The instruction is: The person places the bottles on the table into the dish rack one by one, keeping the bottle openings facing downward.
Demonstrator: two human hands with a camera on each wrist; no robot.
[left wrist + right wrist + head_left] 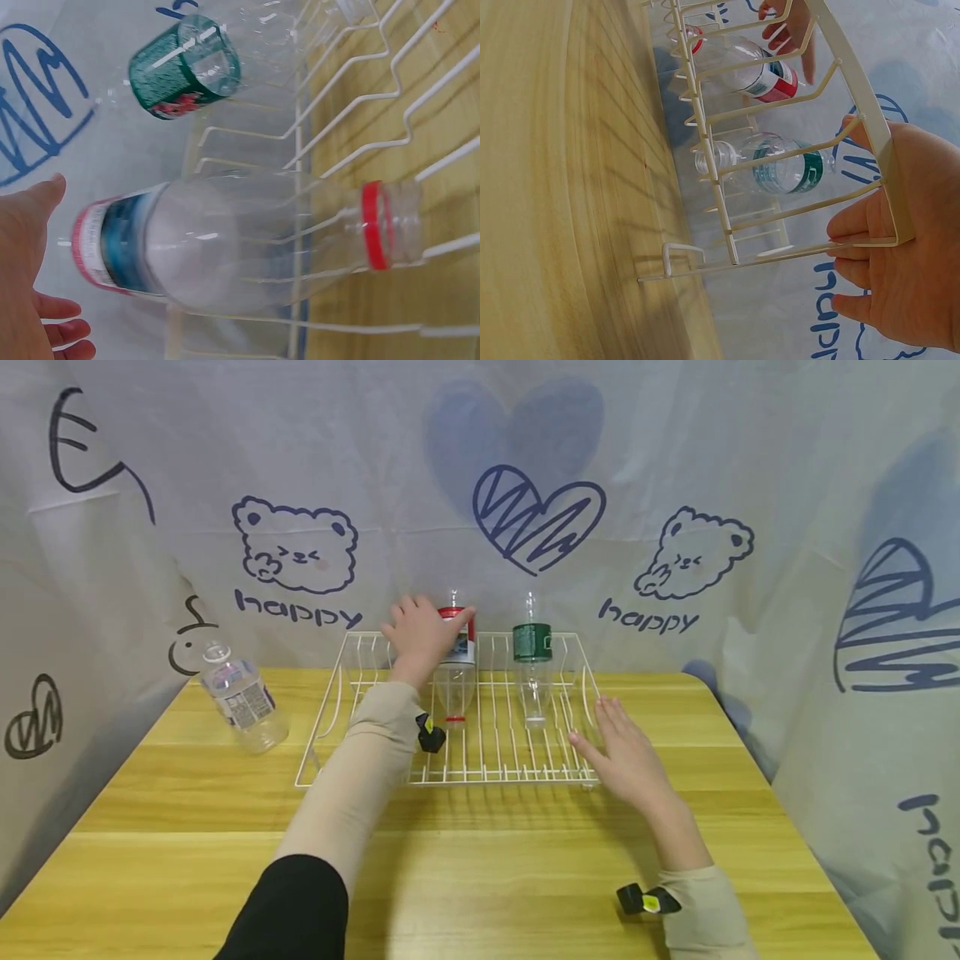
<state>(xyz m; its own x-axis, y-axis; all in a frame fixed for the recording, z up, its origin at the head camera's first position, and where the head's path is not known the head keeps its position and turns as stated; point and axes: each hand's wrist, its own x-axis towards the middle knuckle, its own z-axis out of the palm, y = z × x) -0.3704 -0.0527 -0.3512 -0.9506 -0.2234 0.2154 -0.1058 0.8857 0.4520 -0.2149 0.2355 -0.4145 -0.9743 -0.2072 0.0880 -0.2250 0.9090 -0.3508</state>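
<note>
A white wire dish rack (495, 774) stands on the table. In it, mouth down, are a clear plastic bottle with a red-and-white label (465, 647) and a clear plastic bottle with a green label (532, 642). Beside the red-labelled bottle's raised base is my left hand (422, 631), its fingers spread; the left wrist view shows a gap between hand and bottle (225, 240). At the rack's right side, my right hand (922, 232) has its fingers extended against the frame. A third clear bottle (246, 700) stands upright left of the rack.
The wooden table (525, 877) ends at a pale cloth backdrop (405, 460) with drawn bears and hearts. Cloth also hangs at both sides. Small black devices are strapped near both wrists.
</note>
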